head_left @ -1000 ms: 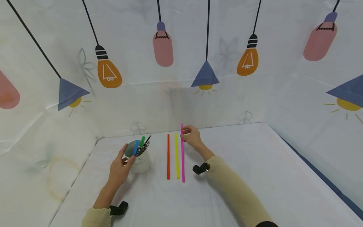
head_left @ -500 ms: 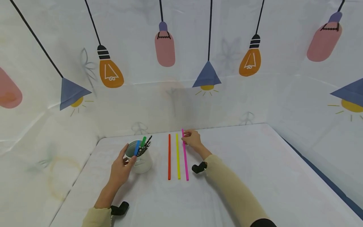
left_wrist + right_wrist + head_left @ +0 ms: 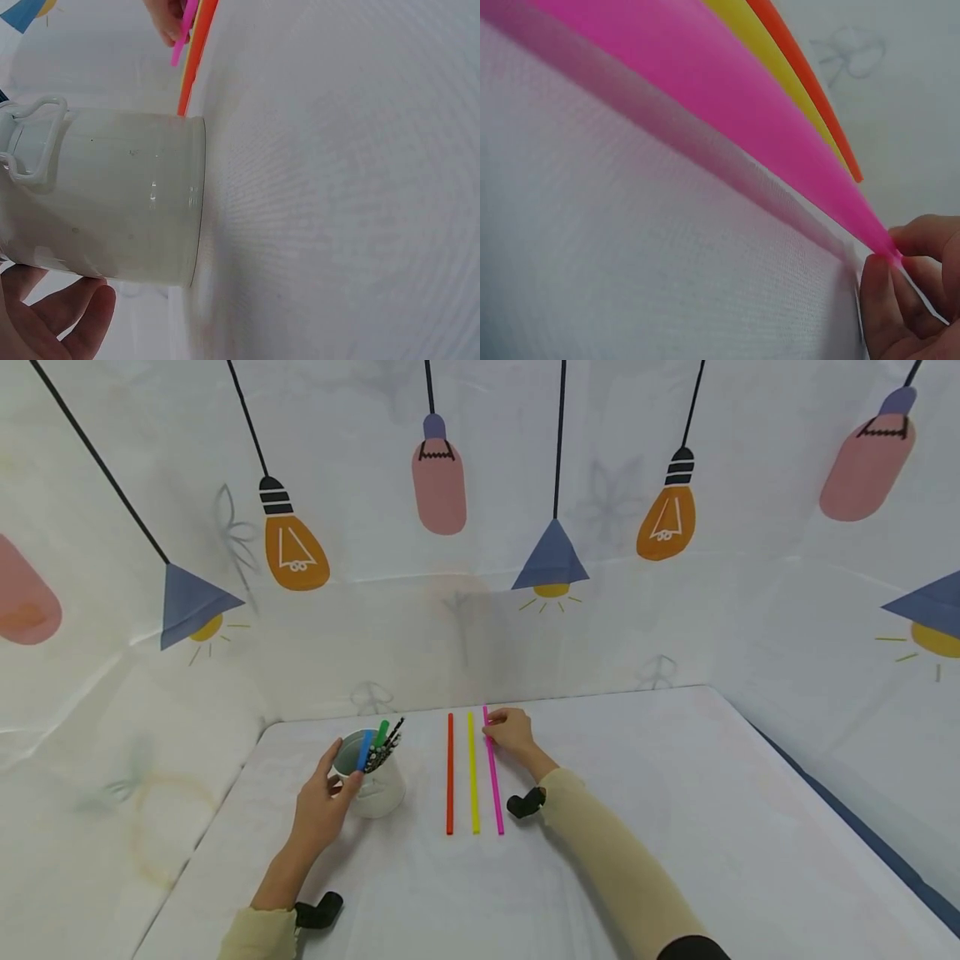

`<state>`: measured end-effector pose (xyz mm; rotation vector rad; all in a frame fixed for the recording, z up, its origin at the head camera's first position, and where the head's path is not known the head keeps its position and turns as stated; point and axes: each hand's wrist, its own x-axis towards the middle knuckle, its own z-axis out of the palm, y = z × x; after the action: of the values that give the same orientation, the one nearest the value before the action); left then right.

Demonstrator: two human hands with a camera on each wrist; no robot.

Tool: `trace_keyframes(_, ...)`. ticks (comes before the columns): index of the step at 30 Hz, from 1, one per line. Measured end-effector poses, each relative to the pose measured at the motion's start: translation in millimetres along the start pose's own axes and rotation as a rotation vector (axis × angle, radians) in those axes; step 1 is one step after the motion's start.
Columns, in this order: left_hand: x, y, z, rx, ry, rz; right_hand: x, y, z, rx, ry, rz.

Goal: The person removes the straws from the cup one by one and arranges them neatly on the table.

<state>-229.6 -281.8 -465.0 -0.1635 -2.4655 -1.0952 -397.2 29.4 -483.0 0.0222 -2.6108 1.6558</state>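
My left hand (image 3: 318, 806) holds a white cup (image 3: 381, 795) by its side and rim, thumb near the front edge. A blue straw (image 3: 364, 750), a green straw (image 3: 382, 732) and several black-and-white patterned straws (image 3: 381, 755) stand in the cup. My right hand (image 3: 513, 733) pinches a pink straw (image 3: 495, 789) near its far end between thumb and fingers; the straw runs close along the table, slightly slanted. To its left lie a yellow straw (image 3: 474, 777) and a red-orange straw (image 3: 450, 777), side by side. In the left wrist view, fingertips touch the cup wall (image 3: 120, 202).
A white-covered table (image 3: 660, 827) carries everything. Behind it and at both sides rise white walls (image 3: 480, 635) printed with hanging lamps and bulbs. The table's back edge runs just beyond the straws' far ends. A dark blue strip (image 3: 847, 818) lines the right edge.
My right hand has brought the pink straw toward me and down, and its near end has swung right, away from the yellow straw. The left hand stays at the cup.
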Motion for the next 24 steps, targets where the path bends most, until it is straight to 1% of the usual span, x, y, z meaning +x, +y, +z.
trace_keyframes(6, 1.5, -0.1, -0.5, 0.001, -0.001, 0.001, 1.4, 2.4, 0.5, -0.038, 0.008, -0.009)
trace_keyframes(11, -0.3, -2.0, 0.4, -0.003, -0.007, -0.002, 0.7, 2.9, 3.1, -0.041, 0.02, 0.008)
trace_keyframes(18, -4.3, -2.7, 1.1, -0.01, -0.008, -0.012, 0.1, 7.2, 6.7, -0.062, 0.01, 0.039)
trace_keyframes(24, -3.4, -0.7, 0.0, -0.012, -0.005, -0.012, 0.2, 4.7, 6.3, -0.086, 0.031, 0.005)
